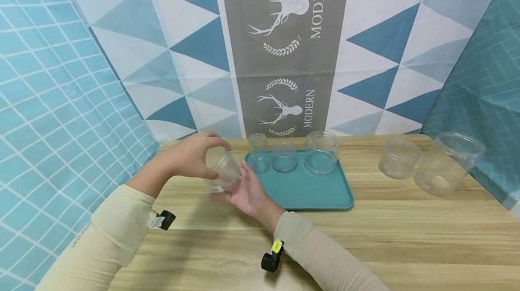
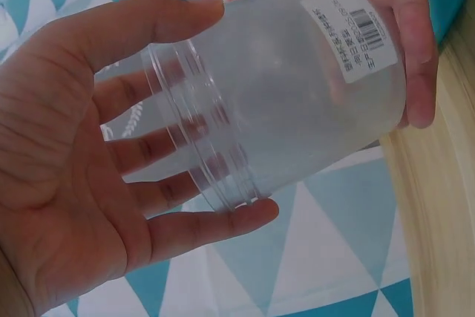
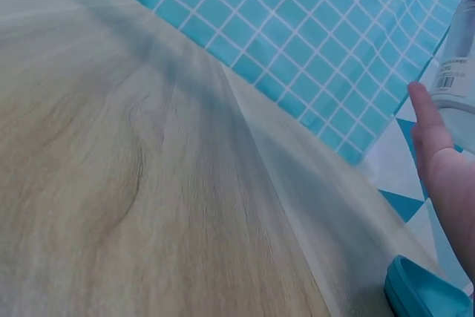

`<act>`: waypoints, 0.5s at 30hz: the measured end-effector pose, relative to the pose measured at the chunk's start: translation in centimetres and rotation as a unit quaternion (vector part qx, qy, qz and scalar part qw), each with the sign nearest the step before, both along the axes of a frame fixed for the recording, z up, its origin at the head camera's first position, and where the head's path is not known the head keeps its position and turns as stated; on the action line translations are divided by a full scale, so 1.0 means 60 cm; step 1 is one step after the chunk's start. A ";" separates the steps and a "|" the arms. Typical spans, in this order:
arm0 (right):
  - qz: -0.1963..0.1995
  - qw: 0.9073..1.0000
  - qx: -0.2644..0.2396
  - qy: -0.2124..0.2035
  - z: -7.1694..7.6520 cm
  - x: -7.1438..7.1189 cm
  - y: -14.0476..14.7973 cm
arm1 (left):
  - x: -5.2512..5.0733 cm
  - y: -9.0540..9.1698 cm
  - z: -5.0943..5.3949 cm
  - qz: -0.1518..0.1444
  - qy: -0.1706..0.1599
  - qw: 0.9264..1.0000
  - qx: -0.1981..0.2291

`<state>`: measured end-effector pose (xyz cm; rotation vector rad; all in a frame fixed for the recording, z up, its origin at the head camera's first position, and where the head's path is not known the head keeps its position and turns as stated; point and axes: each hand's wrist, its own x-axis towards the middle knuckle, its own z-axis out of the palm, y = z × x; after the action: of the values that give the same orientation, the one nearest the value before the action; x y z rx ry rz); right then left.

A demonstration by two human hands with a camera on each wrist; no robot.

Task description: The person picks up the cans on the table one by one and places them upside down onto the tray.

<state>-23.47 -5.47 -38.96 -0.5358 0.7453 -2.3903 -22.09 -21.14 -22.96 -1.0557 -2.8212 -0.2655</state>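
Above the table, to the left of the tray, a clear plastic jar [image 1: 228,174] is held tilted. My left hand [image 1: 194,154] grips its ridged rim end, thumb on one side and fingers round the other. In the left wrist view a white barcode label [image 2: 350,35] shows near the jar's base. My right hand [image 1: 250,191] touches that base end, its fingers fairly straight along it; the right wrist view catches these fingers [image 3: 430,128] under the jar [image 3: 454,72]. Whether the ridged part is a separate lid, I cannot tell.
A teal tray [image 1: 300,194] carries a narrow clear jar [image 1: 259,153], a low jar [image 1: 284,156] and a wider jar [image 1: 321,153] along its back. Farther right on the wooden table [image 1: 390,237] stand a short jar [image 1: 399,160] and a large jar [image 1: 447,164]. Patterned cloths hang behind.
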 end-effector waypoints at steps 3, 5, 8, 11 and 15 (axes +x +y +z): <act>0.005 1.000 -0.018 0.012 0.001 0.000 0.001 | 0.003 0.006 0.005 -0.007 0.000 1.000 0.003; 0.007 1.000 -0.027 0.013 0.003 0.001 0.002 | 0.005 0.009 0.008 -0.010 0.000 1.000 0.002; 0.009 0.999 -0.033 0.009 0.006 0.002 0.003 | 0.008 0.013 0.011 -0.013 -0.002 1.000 0.003; 0.010 0.999 -0.031 0.004 0.009 0.005 0.005 | 0.010 0.016 0.012 -0.014 -0.004 1.000 0.003; 0.003 1.000 -0.025 -0.002 0.012 0.006 0.009 | 0.010 0.017 0.012 -0.017 -0.004 1.000 0.005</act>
<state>-23.14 -4.91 -38.25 -0.5536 0.6828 -2.4095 -21.47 -20.12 -22.23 -1.1041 -2.8079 -0.2860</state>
